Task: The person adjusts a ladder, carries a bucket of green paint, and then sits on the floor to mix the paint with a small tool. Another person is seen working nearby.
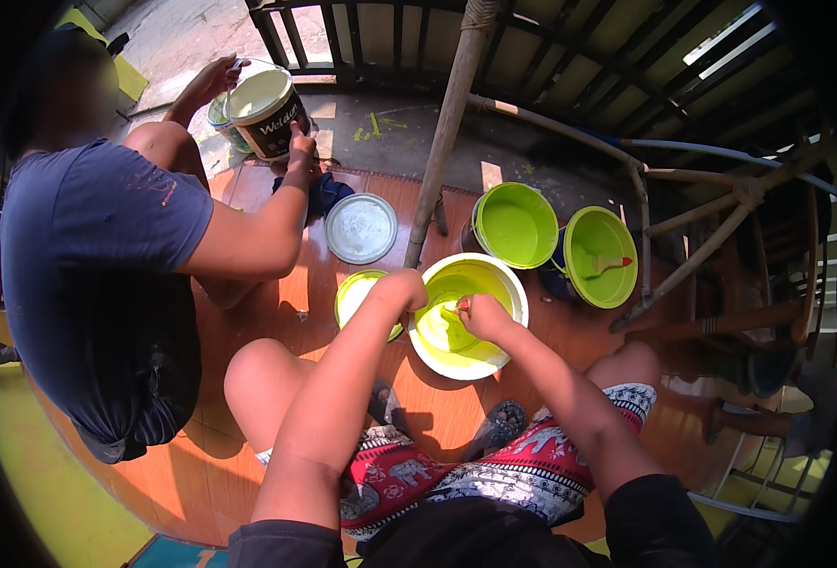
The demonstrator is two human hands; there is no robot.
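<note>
A round white tub (519,284) with bright yellow-green paint inside stands on the floor between my knees. My left hand (405,291) is closed on its left rim. Inside the tub, my right hand (484,317) grips a paintbrush (450,307), its bristle end down toward the paint; much of the handle is hidden in my fist. Partly behind my left forearm sits a smaller tub of pale yellow-green paint (350,292). Beyond the white tub is a bucket with green paint (516,223). To its right, another paintbrush (613,263) lies on a green paint-coated lid or tub (587,287).
At the left a person (106,218) crouches, holding a dark paint bucket (272,123) tilted by handle and side. A grey-white lid (361,228) lies on the reddish-brown floor (286,312). A wooden pole (447,133) rises just beyond the tub. Tied bamboo poles (693,203) stand at right.
</note>
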